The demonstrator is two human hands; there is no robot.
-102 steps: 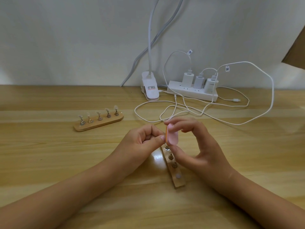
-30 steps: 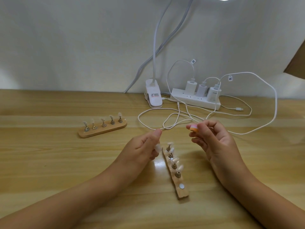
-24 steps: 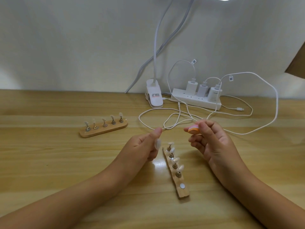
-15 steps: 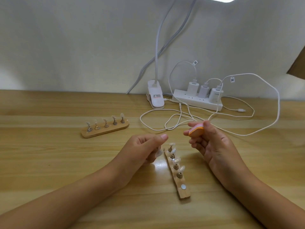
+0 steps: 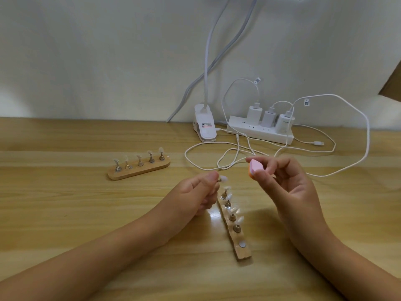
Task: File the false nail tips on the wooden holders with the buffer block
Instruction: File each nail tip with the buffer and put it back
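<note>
The left hand (image 5: 198, 192) is curled, thumb and forefinger pinching a single false nail tip (image 5: 223, 178) that sticks out toward three o'clock; how the fingers grip its base is hidden. The other fingers fold under the palm, just above the table (image 5: 65, 213). Directly across at three o'clock, apart from the tip, the right hand (image 5: 288, 187) holds the buffer block (image 5: 256, 167) between thumb and fingertips, its pink face turned up and an orange edge showing below. Both hands hover over the near wooden holder (image 5: 244, 254), which lies on the table running from twelve to about five o'clock beneath them. Four small metal pegs (image 5: 236, 228) stand on it, each carrying a pale nail tip, and at the end nearest the person a bare round metal disc (image 5: 242, 244) sits in the wood. At about ten o'clock from the left hand, well apart, the far wooden holder (image 5: 165, 165) lies with five pegs in a row, each topped by a nail tip. Toward twelve and one o'clock, against the wall, are a white clip lamp (image 5: 205, 127) and a white power strip (image 5: 260, 131) with three chargers (image 5: 255, 111) plugged in, and loose white cables (image 5: 366, 135) loop across the table behind the hands.
</note>
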